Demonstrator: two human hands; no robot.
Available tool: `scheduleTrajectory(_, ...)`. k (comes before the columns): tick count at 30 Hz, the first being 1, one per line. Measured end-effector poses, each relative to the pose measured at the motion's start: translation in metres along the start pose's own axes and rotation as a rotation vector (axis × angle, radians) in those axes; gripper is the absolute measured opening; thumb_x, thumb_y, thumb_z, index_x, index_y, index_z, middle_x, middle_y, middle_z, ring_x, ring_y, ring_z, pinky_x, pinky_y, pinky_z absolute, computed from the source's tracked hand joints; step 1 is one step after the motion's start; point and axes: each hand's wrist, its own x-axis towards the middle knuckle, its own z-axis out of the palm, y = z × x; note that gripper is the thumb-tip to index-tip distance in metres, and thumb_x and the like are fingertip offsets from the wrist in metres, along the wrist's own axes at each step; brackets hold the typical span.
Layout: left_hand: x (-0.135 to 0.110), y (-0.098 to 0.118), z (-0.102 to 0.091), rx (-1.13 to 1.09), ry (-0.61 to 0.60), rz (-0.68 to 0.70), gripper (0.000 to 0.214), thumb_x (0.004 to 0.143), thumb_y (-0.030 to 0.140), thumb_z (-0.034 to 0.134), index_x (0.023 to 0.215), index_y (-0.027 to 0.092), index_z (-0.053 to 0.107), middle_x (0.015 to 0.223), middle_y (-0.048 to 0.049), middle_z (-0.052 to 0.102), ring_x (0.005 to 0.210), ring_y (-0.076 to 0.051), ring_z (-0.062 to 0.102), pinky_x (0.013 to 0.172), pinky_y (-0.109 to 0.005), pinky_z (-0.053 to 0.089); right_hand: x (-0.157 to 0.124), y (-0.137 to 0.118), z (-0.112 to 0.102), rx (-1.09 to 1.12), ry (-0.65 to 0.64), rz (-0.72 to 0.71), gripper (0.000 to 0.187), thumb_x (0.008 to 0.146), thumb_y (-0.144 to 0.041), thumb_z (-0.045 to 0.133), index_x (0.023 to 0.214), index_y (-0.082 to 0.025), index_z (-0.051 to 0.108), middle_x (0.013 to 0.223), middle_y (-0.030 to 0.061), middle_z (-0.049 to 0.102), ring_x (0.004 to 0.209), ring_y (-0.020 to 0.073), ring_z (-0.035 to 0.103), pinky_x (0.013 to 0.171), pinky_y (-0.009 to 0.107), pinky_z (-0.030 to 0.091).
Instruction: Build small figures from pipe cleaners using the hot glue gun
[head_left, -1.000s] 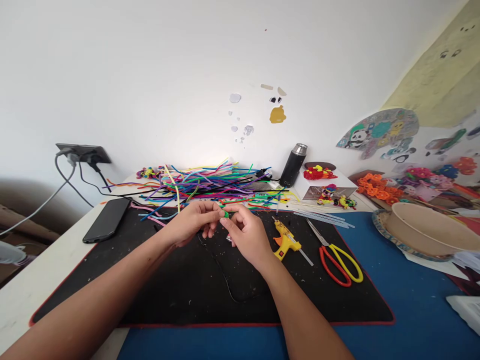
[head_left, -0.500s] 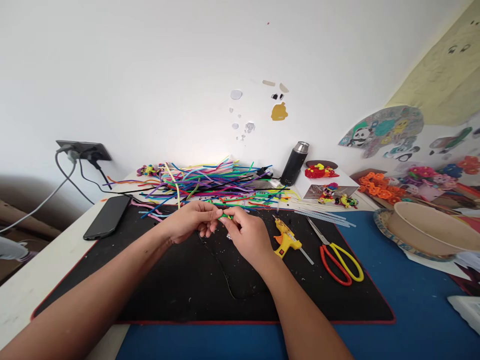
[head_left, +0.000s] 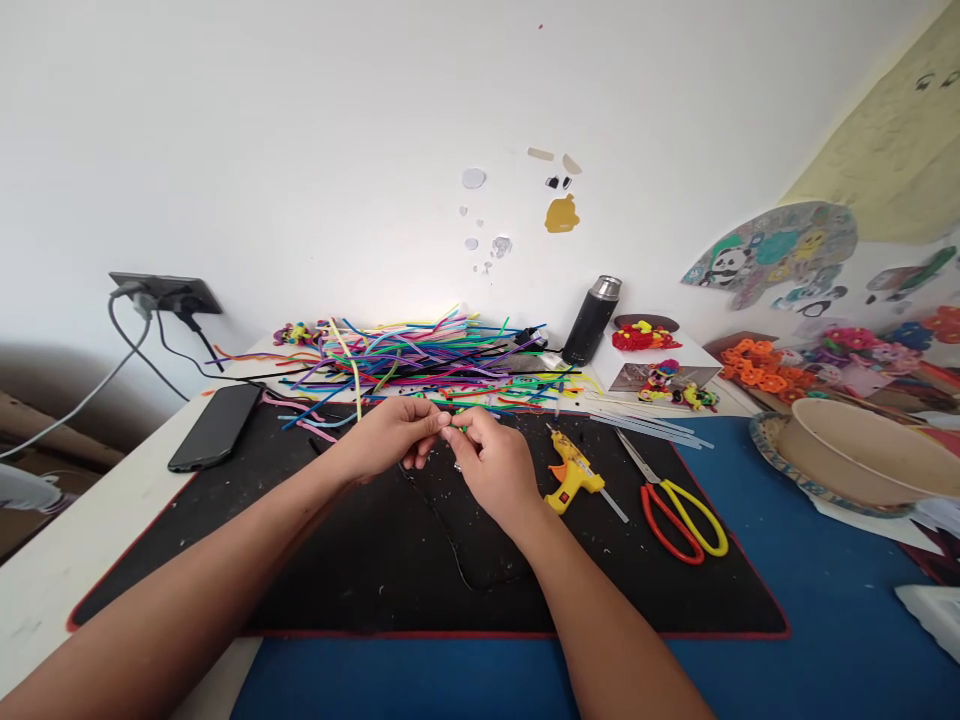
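Fingertip to fingertip, my left hand (head_left: 396,438) and my right hand (head_left: 496,462) meet above the black mat (head_left: 337,570). Both are closed in a pinch on a small green piece of pipe cleaner (head_left: 459,429), mostly hidden by the fingers. Behind the hands lies a heap of coloured pipe cleaners (head_left: 420,355). To the right of my right hand, a yellow glue gun (head_left: 574,478) rests on the mat, a glue stick poking from its rear. Scissors (head_left: 679,510) with red and yellow handles lie farther right, blades partly apart.
A phone (head_left: 215,428) lies at the mat's left corner. At the back stand a black flask (head_left: 592,322) and a white box (head_left: 664,365) with small pipe-cleaner figures. Clear glue sticks (head_left: 652,427) lie before it. A beige bowl (head_left: 862,450) is at right; a cable crosses the mat.
My fingertips have drawn closer together around the green piece, so less of it shows. The camera view has shifted slightly; the tools on the mat have stayed put.
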Motion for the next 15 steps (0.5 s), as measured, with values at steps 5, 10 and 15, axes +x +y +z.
scheduleTrajectory(5,0.003,-0.006,-0.001,-0.119,-0.059,-0.048,0.055,0.079,0.065,0.078,0.061,0.018,0.056,0.05,0.0051,0.049,0.043,-0.009,0.049,0.041,-0.018,0.036,0.0,0.001,0.004,0.011,0.043,-0.026,0.019,0.099,-0.035,0.06,0.091,-0.021,0.07,0.059,-0.0037,0.058,0.051,0.013,0.048,0.056,0.026,0.028)
scheduleTrajectory(10,0.003,-0.004,-0.01,-0.143,-0.12,-0.049,0.05,0.08,0.062,0.08,0.071,0.015,0.065,0.061,-0.0003,0.064,0.049,-0.01,0.058,0.044,-0.019,0.042,0.0,-0.002,0.0,0.027,0.015,-0.043,0.017,0.099,-0.034,0.059,0.096,-0.022,0.07,0.057,-0.0047,0.054,0.05,0.013,0.046,0.055,0.026,0.027)
scheduleTrajectory(15,0.0,0.004,-0.015,-0.109,-0.125,-0.009,0.046,0.079,0.059,0.082,0.076,0.015,0.068,0.069,-0.0023,0.069,0.053,-0.011,0.061,0.046,-0.019,0.044,0.0,-0.004,-0.003,0.083,-0.036,-0.033,0.018,0.101,-0.034,0.058,0.108,-0.023,0.07,0.057,-0.0053,0.055,0.05,0.0137,0.05,0.056,0.026,0.031)
